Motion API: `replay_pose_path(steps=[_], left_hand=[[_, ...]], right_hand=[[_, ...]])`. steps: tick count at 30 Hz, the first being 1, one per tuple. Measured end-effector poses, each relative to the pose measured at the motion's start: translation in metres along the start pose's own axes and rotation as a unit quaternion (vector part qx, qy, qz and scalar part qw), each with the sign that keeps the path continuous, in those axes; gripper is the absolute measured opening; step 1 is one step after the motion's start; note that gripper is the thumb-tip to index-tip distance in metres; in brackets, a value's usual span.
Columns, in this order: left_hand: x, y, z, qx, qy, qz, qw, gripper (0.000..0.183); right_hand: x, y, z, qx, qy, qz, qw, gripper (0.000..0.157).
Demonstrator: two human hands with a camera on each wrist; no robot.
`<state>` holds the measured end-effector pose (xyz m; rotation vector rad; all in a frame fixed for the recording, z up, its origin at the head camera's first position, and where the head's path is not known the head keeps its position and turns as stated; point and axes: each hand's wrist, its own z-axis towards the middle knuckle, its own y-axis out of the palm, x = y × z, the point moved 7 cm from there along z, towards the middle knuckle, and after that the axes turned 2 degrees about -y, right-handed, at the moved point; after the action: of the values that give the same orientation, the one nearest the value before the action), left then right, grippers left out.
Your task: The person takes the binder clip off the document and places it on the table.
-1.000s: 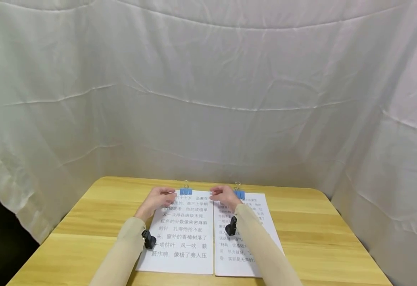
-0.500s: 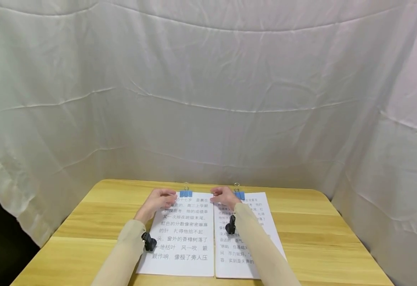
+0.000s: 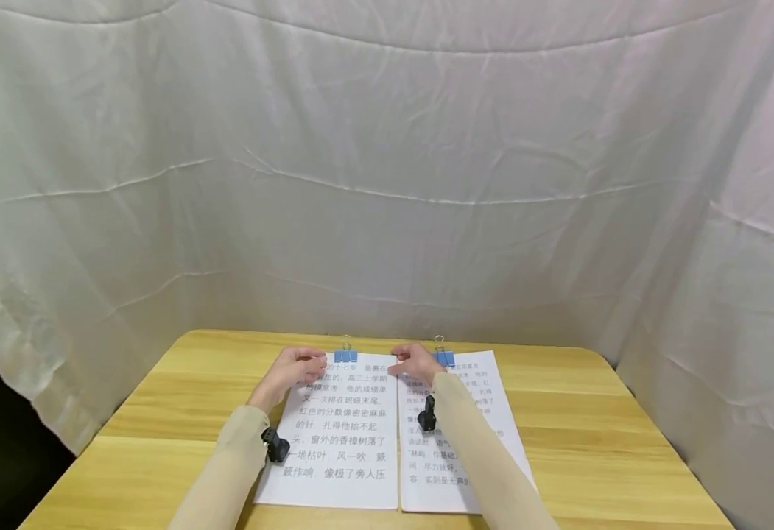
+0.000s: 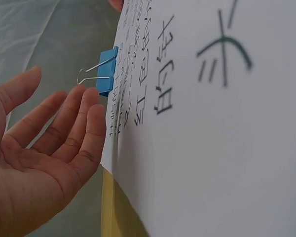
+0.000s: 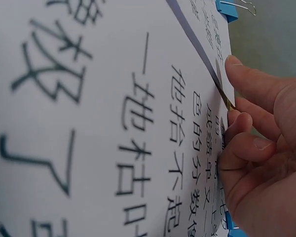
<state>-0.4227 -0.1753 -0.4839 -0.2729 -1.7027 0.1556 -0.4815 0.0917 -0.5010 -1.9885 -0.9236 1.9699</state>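
Two stacks of printed paper lie side by side: the left stack (image 3: 333,456) and the right stack (image 3: 440,486). Each has a blue binder clip at its far edge, the left clip (image 3: 345,356) and the right clip (image 3: 445,358). My left hand (image 3: 291,372) is at the left stack's far left corner, fingers loosely bent and holding nothing. In the left wrist view, its fingertips are close to the clip's wire handles (image 4: 91,76). My right hand (image 3: 418,364) pinches the left stack's far right corner between thumb (image 5: 251,79) and forefinger; its other fingers are curled over the right stack.
The stacks lie on a wooden table (image 3: 579,442) with rounded far corners. A narrow gap separates their facing edges. A pale grey curtain (image 3: 387,184) hangs behind and beside the table. Both forearms cross above the sheets, each wearing a small black camera (image 3: 275,444).
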Motion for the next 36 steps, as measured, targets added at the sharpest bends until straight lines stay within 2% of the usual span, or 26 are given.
replay_pose_path(steps=[7,22,27,32,36], left_hand=[[0.001,-0.004,0.001,0.016,0.002,-0.001,0.9999,0.037],[0.003,-0.003,0.002,0.008,0.005,-0.004,0.9999,0.039],[0.005,-0.002,0.002,0.007,0.01,-0.003,0.9999,0.04],[0.005,0.0,0.003,-0.001,0.012,-0.007,0.9999,0.041],[0.003,0.003,0.004,-0.004,0.008,-0.006,0.9999,0.04]], right_hand=[[-0.005,0.0,0.001,0.01,0.0,-0.014,1.0,0.06],[-0.004,0.0,0.008,0.033,0.017,-0.066,0.997,0.051],[-0.008,0.0,0.004,0.042,0.002,-0.08,0.996,0.049],[-0.012,-0.001,0.001,0.061,-0.029,-0.064,0.996,0.044],[-0.011,-0.001,0.0,0.068,-0.037,-0.047,0.996,0.038]])
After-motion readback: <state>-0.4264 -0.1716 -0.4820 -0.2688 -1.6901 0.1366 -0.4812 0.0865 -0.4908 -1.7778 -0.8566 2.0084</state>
